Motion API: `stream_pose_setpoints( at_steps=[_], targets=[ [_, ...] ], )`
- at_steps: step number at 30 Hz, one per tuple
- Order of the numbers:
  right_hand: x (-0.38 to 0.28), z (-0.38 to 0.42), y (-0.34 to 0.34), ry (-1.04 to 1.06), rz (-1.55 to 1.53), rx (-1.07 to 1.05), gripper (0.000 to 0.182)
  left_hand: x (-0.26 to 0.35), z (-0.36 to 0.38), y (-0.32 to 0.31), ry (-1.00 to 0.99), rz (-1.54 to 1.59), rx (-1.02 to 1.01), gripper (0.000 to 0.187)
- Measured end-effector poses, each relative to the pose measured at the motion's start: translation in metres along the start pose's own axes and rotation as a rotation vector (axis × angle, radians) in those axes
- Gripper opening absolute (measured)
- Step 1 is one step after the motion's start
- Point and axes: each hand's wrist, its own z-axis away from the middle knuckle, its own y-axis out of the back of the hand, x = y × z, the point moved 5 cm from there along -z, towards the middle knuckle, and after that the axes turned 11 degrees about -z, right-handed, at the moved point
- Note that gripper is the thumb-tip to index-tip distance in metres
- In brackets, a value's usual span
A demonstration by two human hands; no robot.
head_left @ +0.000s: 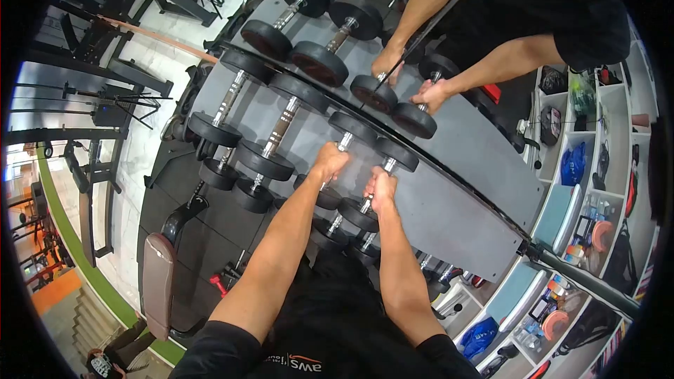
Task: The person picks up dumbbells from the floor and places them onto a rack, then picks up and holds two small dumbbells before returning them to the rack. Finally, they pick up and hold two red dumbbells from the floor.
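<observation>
My left hand (331, 162) is wrapped round the chrome handle of a dumbbell (353, 127) with black round heads. Just to its right, my right hand (381, 188) grips a second dumbbell (397, 154) of the same kind, fingers closed round its handle. Both lie over the grey rack shelf (449, 217), their far heads close to the mirror edge. My forearms partly cover the near heads. Left of my left hand, a larger dumbbell (279, 133) rests on the shelf, with another dumbbell (228, 102) beyond it.
A mirror (484, 147) behind the shelf reflects the dumbbells and my arms. More dumbbells (254, 194) sit on a lower tier. A padded bench (160, 284) stands at left, near small red dumbbells (219, 285) on the floor. White cubbies (523, 302) with bags and bottles line the right.
</observation>
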Motion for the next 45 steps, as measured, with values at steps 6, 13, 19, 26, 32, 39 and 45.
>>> stream_pose_setpoints(
  at_steps=[6,13,19,26,32,39,45],
  targets=[
    [-0.001,-0.005,0.001,-0.012,-0.007,0.013,0.027,0.001,-0.002,0.0,-0.009,0.025,-0.035,0.014],
    [0.001,-0.006,0.003,-0.027,-0.02,0.004,0.025,-0.009,0.013,0.005,0.0,0.105,-0.058,0.021],
    [0.004,-0.009,0.004,-0.025,-0.014,0.004,0.025,-0.002,0.066,0.016,-0.039,0.195,-0.088,0.022],
    [0.004,-0.008,0.0,-0.001,-0.01,-0.036,0.027,-0.023,0.128,0.008,-0.031,0.448,-0.114,0.024],
    [0.009,-0.015,0.003,-0.004,-0.022,-0.071,0.026,-0.051,0.183,0.01,-0.019,0.675,-0.076,0.03],
    [0.008,-0.016,0.003,0.014,0.008,-0.109,0.024,-0.098,0.238,0.038,-0.039,0.822,0.046,0.028],
    [0.013,-0.025,0.007,0.015,0.053,-0.182,0.027,-0.15,0.29,0.058,-0.046,0.913,0.184,0.028]
  ],
)
